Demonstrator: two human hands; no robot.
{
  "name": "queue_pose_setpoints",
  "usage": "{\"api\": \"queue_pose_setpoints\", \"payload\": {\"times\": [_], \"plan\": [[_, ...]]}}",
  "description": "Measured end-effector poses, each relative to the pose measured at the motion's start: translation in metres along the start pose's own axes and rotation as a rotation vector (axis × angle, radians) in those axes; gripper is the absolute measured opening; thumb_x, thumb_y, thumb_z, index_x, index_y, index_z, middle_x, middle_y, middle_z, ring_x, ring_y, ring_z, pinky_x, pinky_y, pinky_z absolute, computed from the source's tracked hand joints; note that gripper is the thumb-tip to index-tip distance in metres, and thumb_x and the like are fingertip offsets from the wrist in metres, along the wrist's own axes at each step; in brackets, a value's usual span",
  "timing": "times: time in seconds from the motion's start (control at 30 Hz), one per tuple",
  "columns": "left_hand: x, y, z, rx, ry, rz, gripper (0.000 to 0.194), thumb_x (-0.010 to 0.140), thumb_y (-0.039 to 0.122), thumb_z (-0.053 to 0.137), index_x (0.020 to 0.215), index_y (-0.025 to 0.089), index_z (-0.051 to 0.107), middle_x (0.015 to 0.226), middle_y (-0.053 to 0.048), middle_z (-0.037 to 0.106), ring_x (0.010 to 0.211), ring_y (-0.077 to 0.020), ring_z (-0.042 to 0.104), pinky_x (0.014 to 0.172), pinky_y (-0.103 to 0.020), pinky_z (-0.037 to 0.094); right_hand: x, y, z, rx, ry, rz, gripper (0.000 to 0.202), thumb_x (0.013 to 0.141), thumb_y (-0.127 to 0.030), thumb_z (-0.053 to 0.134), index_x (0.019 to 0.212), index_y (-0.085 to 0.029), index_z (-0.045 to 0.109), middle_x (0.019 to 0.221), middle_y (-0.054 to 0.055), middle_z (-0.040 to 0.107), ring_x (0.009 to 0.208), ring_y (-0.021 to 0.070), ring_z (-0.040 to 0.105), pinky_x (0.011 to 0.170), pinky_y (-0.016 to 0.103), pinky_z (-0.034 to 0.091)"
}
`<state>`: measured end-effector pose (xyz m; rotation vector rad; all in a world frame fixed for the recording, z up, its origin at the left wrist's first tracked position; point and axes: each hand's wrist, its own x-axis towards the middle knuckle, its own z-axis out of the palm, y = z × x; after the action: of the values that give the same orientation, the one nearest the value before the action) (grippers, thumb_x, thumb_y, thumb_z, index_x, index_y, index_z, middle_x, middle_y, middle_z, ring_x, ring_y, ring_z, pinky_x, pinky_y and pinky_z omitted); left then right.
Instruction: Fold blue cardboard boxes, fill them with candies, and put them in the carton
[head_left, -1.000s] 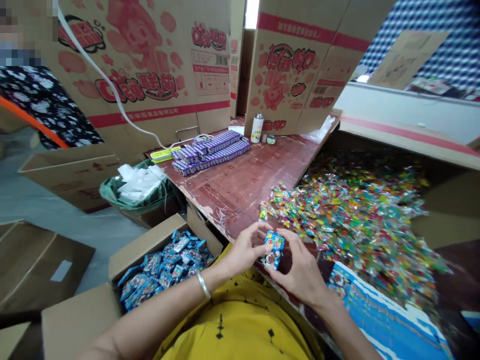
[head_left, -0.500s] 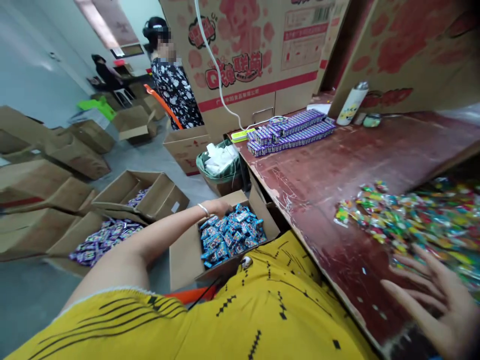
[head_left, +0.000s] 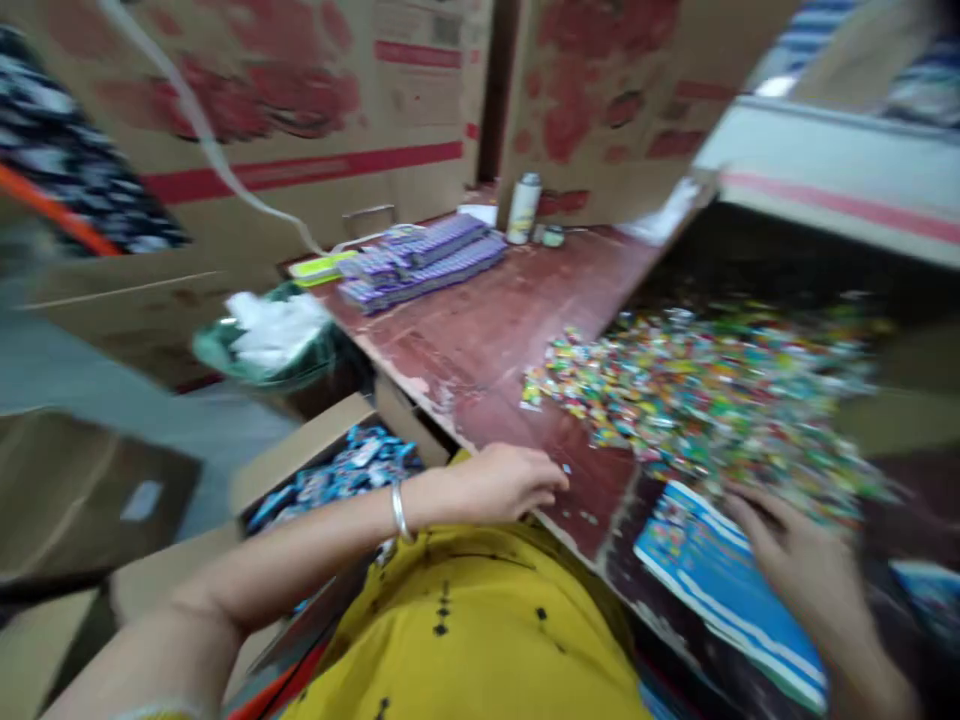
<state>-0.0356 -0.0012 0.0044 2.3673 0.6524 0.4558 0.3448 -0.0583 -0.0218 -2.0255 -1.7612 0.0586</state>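
Observation:
My left hand, with a silver bangle at the wrist, is over the table's near edge. Its fingers are curled together, and whatever they may hold is hidden. Left of it, an open carton holds many small blue packets. My right hand reaches in from the lower right to the near edge of a pile of colourful wrapped candies. Its thumb and fingers come close together at the tips, blurred, by the top of a flat blue printed bag. What they pinch cannot be made out.
Rows of small purple boxes stand at the back of the red-brown table, beside a bottle and a small jar. Large cartons wall the far side. A green-lined bin stands left of the table.
The view has swung right. My left hand has come out of the carton of blue packets to the table edge. My right hand's spread fingers have drawn together; the blue bag has come into view.

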Motion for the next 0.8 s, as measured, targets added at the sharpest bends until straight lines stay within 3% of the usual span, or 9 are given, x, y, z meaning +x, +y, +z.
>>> {"api": "queue_pose_setpoints", "payload": {"times": [0.07, 0.13, 0.27, 0.43, 0.63, 0.73, 0.8], "plan": [[0.026, 0.016, 0.037, 0.009, -0.05, 0.22, 0.028, 0.093, 0.028, 0.05, 0.118, 0.02, 0.06, 0.115, -0.01, 0.066, 0.107, -0.0212, 0.06, 0.093, -0.03, 0.044, -0.001, 0.009, -0.009, -0.077, -0.04, 0.062, 0.037, 0.086, -0.048, 0.049, 0.097, -0.022, 0.073, 0.093, 0.01, 0.074, 0.085, 0.0313, 0.069, 0.07, 0.04, 0.051], [0.047, 0.026, 0.071, 0.054, -0.087, 0.36, 0.033, 0.091, 0.035, 0.053, 0.121, 0.021, 0.057, 0.125, -0.011, 0.062, 0.12, -0.0236, 0.053, 0.102, -0.036, 0.04, -0.001, 0.016, -0.009, -0.1, -0.083, 0.035, 0.034, 0.089, -0.042, 0.047, 0.098, -0.023, 0.073, 0.101, 0.009, 0.073, 0.089, 0.0288, 0.068, 0.075, 0.037, 0.05], [0.069, 0.033, 0.112, 0.205, -0.136, 0.436, 0.045, 0.091, 0.043, 0.05, 0.128, 0.017, 0.05, 0.132, -0.013, 0.056, 0.129, -0.0271, 0.045, 0.106, -0.046, 0.035, 0.0, 0.02, 0.008, -0.123, -0.139, -0.069, 0.035, 0.093, -0.039, 0.041, 0.108, -0.025, 0.071, 0.103, 0.008, 0.069, 0.09, 0.025, 0.066, 0.078, 0.036, 0.05], [0.073, 0.03, 0.119, 0.29, -0.131, 0.449, 0.051, 0.093, 0.048, 0.045, 0.129, 0.014, 0.049, 0.133, -0.015, 0.055, 0.13, -0.0286, 0.043, 0.107, -0.05, 0.033, 0.007, 0.014, 0.026, -0.169, -0.063, -0.154, 0.035, 0.092, -0.044, 0.047, 0.105, -0.025, 0.073, 0.1, 0.01, 0.064, 0.095, 0.0262, 0.061, 0.084, 0.038, 0.049], [0.07, 0.031, 0.119, 0.252, -0.149, 0.434, 0.049, 0.093, 0.046, 0.045, 0.13, 0.013, 0.047, 0.134, -0.014, 0.054, 0.132, -0.0286, 0.04, 0.108, -0.054, 0.03, 0.005, -0.005, 0.012, -0.028, 0.067, -0.179, 0.026, 0.09, -0.042, 0.054, 0.096, -0.024, 0.072, 0.1, 0.009, 0.065, 0.096, 0.0265, 0.06, 0.087, 0.04, 0.046], [0.071, 0.035, 0.116, 0.173, -0.139, 0.391, 0.045, 0.092, 0.044, 0.048, 0.127, 0.015, 0.049, 0.13, -0.013, 0.057, 0.129, -0.0277, 0.043, 0.109, -0.053, 0.03, 0.002, -0.021, 0.001, 0.199, 0.047, -0.053, 0.025, 0.089, -0.044, 0.055, 0.083, -0.022, 0.065, 0.085, 0.006, 0.066, 0.079, 0.0232, 0.062, 0.073, 0.036, 0.049], [0.072, 0.039, 0.109, 0.082, -0.051, 0.289, 0.041, 0.091, 0.041, 0.051, 0.124, 0.017, 0.05, 0.126, -0.011, 0.059, 0.124, -0.0255, 0.048, 0.108, -0.047, 0.033, 0.0, -0.033, -0.003, 0.411, 0.005, 0.093, 0.027, 0.087, -0.047, 0.057, 0.078, -0.022, 0.059, 0.071, 0.003, 0.062, 0.063, 0.0194, 0.058, 0.057, 0.03, 0.047]]}}
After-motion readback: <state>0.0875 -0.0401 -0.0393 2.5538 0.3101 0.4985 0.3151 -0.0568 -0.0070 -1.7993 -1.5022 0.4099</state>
